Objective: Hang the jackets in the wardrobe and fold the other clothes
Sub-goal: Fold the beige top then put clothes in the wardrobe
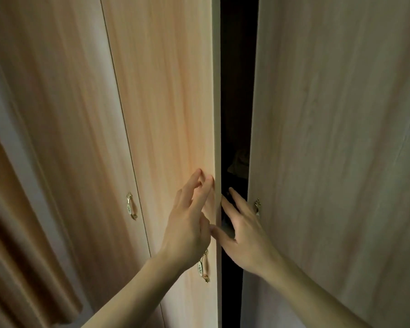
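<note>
A light wooden wardrobe fills the view. Its middle door [166,102] and right door [336,138] stand slightly apart, with a dark gap [237,114] between them. My left hand [189,221] lies with straight fingers on the front of the middle door, close to its free edge. My right hand [244,237] reaches into the gap with fingers spread and relaxed, close to the right door's edge. Something dim shows deep inside the gap, too dark to identify. No jackets or other clothes are visible.
Each door carries a small brass handle: one on the far-left door [131,209], one under my left wrist [202,266], one on the right door [257,207]. A beige curtain [21,245] hangs at the lower left.
</note>
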Available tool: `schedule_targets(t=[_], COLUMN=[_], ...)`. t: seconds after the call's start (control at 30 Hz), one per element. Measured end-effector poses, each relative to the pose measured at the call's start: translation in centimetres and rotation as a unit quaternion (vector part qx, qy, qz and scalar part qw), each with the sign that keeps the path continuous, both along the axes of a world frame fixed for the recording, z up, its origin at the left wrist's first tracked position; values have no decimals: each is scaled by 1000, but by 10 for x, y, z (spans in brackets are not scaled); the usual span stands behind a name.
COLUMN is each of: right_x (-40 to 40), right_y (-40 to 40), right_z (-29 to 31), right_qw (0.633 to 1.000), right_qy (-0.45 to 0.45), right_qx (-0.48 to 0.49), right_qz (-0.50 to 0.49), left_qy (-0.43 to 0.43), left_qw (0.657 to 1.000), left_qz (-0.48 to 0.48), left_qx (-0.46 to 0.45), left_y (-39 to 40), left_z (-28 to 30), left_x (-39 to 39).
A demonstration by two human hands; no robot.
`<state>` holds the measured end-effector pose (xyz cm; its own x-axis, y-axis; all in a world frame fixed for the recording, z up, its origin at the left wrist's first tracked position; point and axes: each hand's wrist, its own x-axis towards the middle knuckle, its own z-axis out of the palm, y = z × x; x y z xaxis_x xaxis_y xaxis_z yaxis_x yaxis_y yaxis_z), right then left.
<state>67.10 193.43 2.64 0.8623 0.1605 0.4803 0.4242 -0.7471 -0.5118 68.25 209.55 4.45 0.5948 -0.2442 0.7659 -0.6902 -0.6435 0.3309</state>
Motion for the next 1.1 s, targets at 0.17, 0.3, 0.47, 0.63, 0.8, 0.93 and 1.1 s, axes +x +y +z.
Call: schedule_targets(t=[0.17,0.3,0.47,0.63,0.8,0.93,1.1], right_x=[23,39,55,73,86,99,116], right_y=[-25,-38,-43,-51,-57,-58,-71], right_z=[1,4,2,3,4,9,13], right_qw=[1000,1000,998,985,984,981,974], right_qy=[20,8,-3,-29,-19,-65,-74], right_qx=[5,2,-37,-128,-126,-117,-133], right_qz=[-17,-12,-45,-108,-128,-142,-168], left_qy=[-14,-54,-104,-150,-152,-164,-172], left_qw=[999,992,980,978,976,972,968], left_qz=[-18,15,36,38,38,55,76], left_qx=[49,116,168,143,150,157,166], left_y=[-18,-25,-28,-45,-52,-57,-69], left_z=[-2,-10,-26,-37,-37,-37,-38], left_x=[34,61,104,133,145,154,169])
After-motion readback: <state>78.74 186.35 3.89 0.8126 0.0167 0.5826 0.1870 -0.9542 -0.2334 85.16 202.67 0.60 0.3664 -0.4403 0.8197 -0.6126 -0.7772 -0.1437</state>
